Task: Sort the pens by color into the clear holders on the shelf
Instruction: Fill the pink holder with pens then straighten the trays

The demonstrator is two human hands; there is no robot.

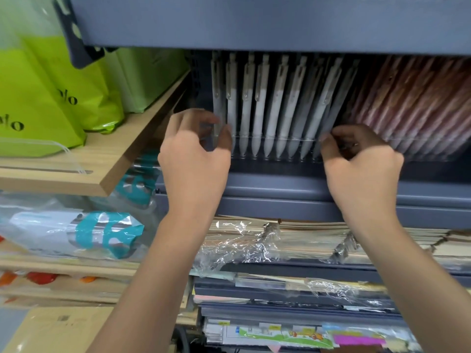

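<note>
Far to your left, green bags (38,98) sit on a wooden shelf (107,164), outside the sorting job; moving in, your left hand (196,154) is raised to the left end of the clear holder (267,146) on the grey shelf (280,189), thumb and fingers curled toward each other with a small gap showing between them, apparently pinching the holder's front lip or the leftmost pen, though you cannot tell which from here; across the middle, the white pens (270,105) stand in a tidy row, tips down behind the clear front, clips up, each roughly in its own slot, so this colour looks close to finished; your right hand (362,159) sits at the right end of that row, fingers bunched tight together against the holder's edge, and whether they grip a pen or only the plastic is hidden; further right, the reddish-brown pens (413,103) lean in a dense blurred bank in the neighbouring holder, already grouped by colour; judging from this, the two visible colours are sorted and what remains is mainly squaring up the white row; no loose pens are visible waiting elsewhere, so any other colours lie outside your view.
</note>
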